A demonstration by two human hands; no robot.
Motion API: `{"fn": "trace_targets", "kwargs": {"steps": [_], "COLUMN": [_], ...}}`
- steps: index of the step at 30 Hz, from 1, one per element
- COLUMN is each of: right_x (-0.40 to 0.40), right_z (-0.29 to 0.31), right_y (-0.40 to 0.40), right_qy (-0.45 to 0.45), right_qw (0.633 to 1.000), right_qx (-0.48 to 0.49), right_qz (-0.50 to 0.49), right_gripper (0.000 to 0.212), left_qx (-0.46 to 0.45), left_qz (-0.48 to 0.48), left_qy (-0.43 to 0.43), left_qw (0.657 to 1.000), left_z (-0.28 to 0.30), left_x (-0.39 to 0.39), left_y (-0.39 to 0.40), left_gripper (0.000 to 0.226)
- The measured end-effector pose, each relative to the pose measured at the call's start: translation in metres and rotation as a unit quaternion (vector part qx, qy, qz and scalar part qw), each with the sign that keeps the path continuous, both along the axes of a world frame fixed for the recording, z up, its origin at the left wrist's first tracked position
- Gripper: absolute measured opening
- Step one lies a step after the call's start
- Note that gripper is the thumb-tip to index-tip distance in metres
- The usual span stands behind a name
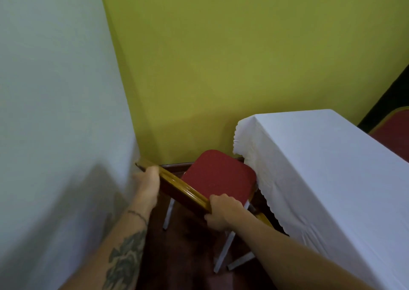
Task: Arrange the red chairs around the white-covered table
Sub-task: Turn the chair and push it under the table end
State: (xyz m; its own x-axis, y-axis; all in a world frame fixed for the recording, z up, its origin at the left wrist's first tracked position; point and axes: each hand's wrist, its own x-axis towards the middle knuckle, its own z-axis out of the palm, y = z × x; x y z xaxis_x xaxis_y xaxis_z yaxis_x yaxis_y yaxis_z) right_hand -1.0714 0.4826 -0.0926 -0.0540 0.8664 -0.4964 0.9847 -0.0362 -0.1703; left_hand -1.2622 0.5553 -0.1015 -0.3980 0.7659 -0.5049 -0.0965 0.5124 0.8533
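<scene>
The person stands at the end of the table (321,157), in the corner of the room, and holds one red chair (218,175) by the top rail of its back. The left hand (148,183) is closed around the rail at its far end, close to the pale wall (55,90), and the right hand (221,214) is wrapped around the near end, the fingers curled over the golden wood. The chair is at about 12 o'clock from the person, low in the corner, with the green wall (221,57) behind it and the white cloth (254,174) at its 3 o'clock side. The seat points away and to the right, toward the end of the table, and its front edge seems to touch the hanging cloth or be just beside it; I cannot tell which. The rail runs as a long line from about 10 o'clock to 4 o'clock. I think the main risk is the cloth: if the chair is pushed further, the seat or a leg can catch the scalloped edge and pull the cover crooked. The left hand also has very little room, so the knuckles or the rail can scrape the pale wall. A second red chair (394,126) shows at 2 o'clock beyond the table.
</scene>
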Motion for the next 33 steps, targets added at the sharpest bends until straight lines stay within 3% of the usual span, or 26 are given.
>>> {"fn": "trace_targets", "kwargs": {"steps": [2,6,9,14,18,20,27,29,33], "right_x": [0.004,0.006,-0.002,-0.034,-0.047,-0.049,-0.049,-0.050,-0.052], "right_z": [-0.003,0.000,0.001,-0.002,0.000,0.001,0.009,0.009,0.006], "right_y": [-0.002,-0.009,-0.017,-0.031,-0.030,-0.027,-0.005,0.002,0.017], "right_qy": [0.001,-0.004,-0.002,0.028,0.055,0.058,0.050,0.054,0.079], "right_qw": [1.000,1.000,0.999,0.995,0.994,0.994,0.997,0.997,0.997], "right_qx": [0.000,-0.003,0.019,0.032,0.012,0.006,-0.037,-0.036,-0.012], "right_qz": [0.009,0.028,0.051,0.089,0.099,0.093,0.049,0.031,0.011], "right_gripper": [0.034,0.027,0.035,0.042,0.042,0.045,0.069,0.082,0.097], "left_qx": [0.015,0.008,0.023,0.022,0.025,0.021,-0.010,-0.008,-0.016], "left_qz": [-0.012,-0.038,-0.085,-0.165,-0.228,-0.267,-0.330,-0.338,-0.355], "left_qy": [-0.077,0.069,0.125,0.162,0.193,0.190,0.172,0.172,0.181], "left_qw": [0.997,0.997,0.988,0.973,0.954,0.944,0.928,0.925,0.917], "left_z": [-0.001,-0.004,-0.004,0.000,0.013,0.016,-0.014,-0.044,-0.024], "left_x": [0.029,0.053,0.039,0.004,-0.009,-0.012,-0.027,-0.035,-0.023], "left_y": [-0.011,-0.028,-0.030,-0.022,-0.022,-0.020,0.032,0.060,0.067], "left_gripper": [0.079,0.074,0.075,0.058,0.030,0.035,0.085,0.087,0.092]}}
